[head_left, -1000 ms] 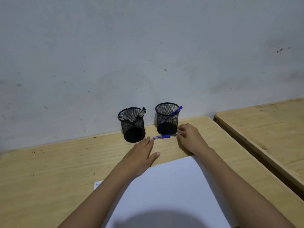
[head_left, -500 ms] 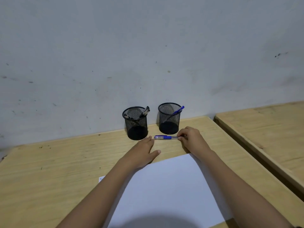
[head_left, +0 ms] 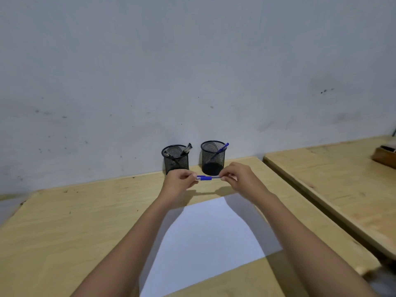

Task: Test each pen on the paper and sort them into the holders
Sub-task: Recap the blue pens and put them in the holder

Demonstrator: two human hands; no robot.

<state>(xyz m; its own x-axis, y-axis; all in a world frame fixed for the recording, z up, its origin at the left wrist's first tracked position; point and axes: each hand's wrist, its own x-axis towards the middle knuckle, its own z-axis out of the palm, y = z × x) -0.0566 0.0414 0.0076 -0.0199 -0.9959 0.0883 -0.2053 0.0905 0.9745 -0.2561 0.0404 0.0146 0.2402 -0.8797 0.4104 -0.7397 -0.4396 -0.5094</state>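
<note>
Both hands held a blue pen [head_left: 206,178] level above the desk [head_left: 64,221], the left hand [head_left: 179,185] pinching one end and the right hand [head_left: 237,179] the other, just before two mesh holders [head_left: 175,160] and beyond the paper [head_left: 210,239].

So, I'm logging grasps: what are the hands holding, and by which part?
One blue pen, held level in the air between both hands: the left hand pinches its blue end, and the right hand pinches its clear end.
</note>
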